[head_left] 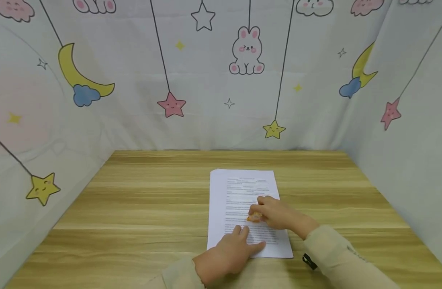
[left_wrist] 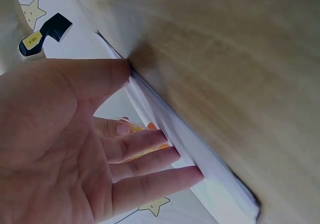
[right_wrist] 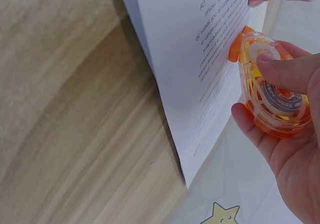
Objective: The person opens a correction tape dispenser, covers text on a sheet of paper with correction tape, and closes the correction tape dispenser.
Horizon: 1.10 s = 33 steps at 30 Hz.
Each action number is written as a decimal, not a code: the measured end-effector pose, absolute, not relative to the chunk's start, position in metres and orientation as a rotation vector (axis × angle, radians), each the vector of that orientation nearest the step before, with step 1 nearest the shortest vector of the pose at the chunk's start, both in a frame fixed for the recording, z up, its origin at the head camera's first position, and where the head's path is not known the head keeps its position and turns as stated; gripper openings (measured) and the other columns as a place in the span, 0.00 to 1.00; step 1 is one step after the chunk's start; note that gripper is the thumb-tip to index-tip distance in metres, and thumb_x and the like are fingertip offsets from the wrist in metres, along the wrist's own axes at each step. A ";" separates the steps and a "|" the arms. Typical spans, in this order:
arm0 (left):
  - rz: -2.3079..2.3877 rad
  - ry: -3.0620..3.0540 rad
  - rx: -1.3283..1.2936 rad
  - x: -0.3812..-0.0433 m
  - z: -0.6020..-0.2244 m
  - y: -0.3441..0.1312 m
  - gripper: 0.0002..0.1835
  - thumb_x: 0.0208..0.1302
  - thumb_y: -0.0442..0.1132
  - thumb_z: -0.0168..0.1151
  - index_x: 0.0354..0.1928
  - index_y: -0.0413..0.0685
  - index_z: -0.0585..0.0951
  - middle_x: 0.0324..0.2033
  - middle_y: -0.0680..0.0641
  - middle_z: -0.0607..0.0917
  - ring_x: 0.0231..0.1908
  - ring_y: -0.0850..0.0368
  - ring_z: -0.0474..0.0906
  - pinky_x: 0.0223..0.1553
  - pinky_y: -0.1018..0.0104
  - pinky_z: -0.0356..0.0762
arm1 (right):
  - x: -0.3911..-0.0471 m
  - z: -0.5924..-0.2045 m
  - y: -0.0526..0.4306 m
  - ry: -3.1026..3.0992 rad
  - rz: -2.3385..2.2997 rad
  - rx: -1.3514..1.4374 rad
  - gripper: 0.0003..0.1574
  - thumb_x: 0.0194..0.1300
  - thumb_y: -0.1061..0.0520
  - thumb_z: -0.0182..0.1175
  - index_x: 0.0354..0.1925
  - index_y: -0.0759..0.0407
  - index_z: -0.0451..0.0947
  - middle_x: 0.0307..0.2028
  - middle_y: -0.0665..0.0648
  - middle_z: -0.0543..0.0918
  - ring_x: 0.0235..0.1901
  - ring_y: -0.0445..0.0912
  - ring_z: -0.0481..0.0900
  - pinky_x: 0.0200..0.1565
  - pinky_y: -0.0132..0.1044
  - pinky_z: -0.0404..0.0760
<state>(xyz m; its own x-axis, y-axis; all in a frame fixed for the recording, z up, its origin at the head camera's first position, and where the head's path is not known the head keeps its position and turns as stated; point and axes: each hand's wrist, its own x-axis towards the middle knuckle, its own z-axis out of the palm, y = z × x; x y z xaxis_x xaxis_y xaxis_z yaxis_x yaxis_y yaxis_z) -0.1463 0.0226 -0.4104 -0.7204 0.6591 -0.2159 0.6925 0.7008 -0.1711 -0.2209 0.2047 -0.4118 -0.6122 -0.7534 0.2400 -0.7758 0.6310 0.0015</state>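
A stack of printed paper (head_left: 217, 208) lies on the wooden table, its top sheet covered in lines of text. My right hand (head_left: 279, 212) grips an orange, see-through correction tape dispenser (right_wrist: 275, 92), thumb on its side. The dispenser's orange tip touches the printed sheet around the middle of the text in the right wrist view. Lower on the page, my left hand (head_left: 232, 251) rests with fingers spread and fairly straight, fingertips on the paper. In the left wrist view the left thumb (left_wrist: 105, 74) touches the stack's edge; nothing is held in that hand.
The wooden table (head_left: 152, 200) extends around the stack on all sides. A white curtain (head_left: 206, 132) with stars, moons and a rabbit hangs behind and at both sides. A small black strap piece (head_left: 309, 261) shows beside the right sleeve.
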 end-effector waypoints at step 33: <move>-0.305 2.767 1.061 -0.144 -0.414 0.018 0.33 0.59 0.44 0.59 0.61 0.89 0.62 0.48 0.47 0.68 0.41 0.55 0.62 0.26 0.68 0.70 | -0.200 -0.413 0.269 -2.652 0.204 1.201 0.19 0.50 0.71 0.61 0.34 0.47 0.76 0.23 0.43 0.65 0.23 0.33 0.59 0.25 0.24 0.61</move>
